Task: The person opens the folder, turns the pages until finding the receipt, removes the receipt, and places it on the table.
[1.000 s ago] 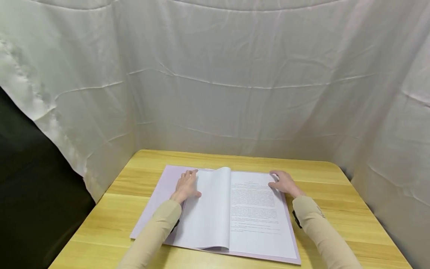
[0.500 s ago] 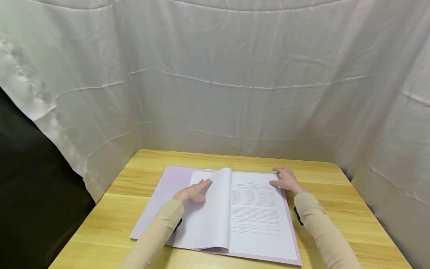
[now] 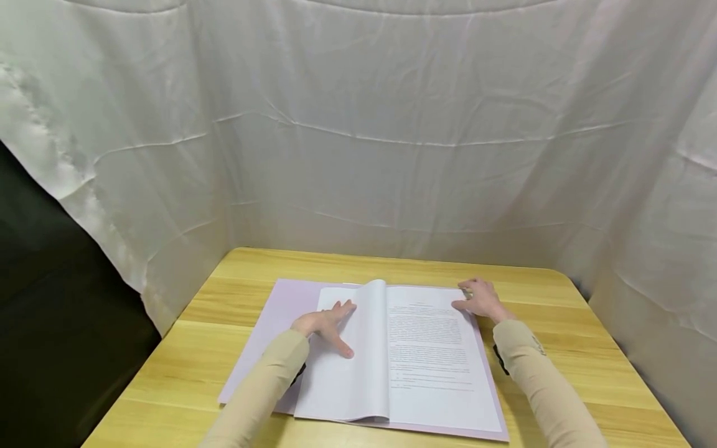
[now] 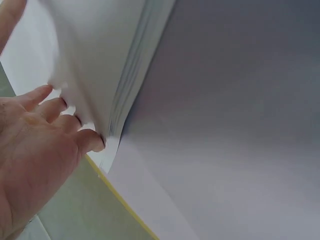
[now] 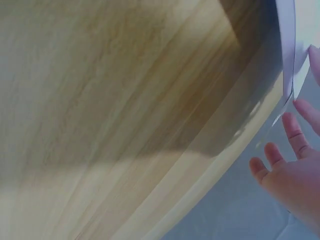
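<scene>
A lilac folder (image 3: 287, 306) lies open on the table, with a stack of white sheets fastened along its middle. Turned sheets (image 3: 372, 367) curve over to the left, and a printed page (image 3: 428, 339) faces up on the right. My left hand (image 3: 326, 326) rests spread on the turned sheets, thumb apart; in the left wrist view its fingertips press into the paper beside the layered sheet edges (image 4: 127, 75). At the folder's top right corner is my right hand (image 3: 480, 300), its thumb on the page and index fingertip right at the corner, other fingers loosely bent.
The light wooden table (image 3: 560, 348) extends past the folder on both sides, and its far edge runs close behind the folder. Pale grey curtains (image 3: 420, 124) hang behind and at both sides. Dark cloth (image 3: 61, 311) shows at the lower left.
My left hand has moved from the turned sheets' left edge onto their middle, and its thumb has spread toward me. My right hand has shifted only slightly at the corner.
</scene>
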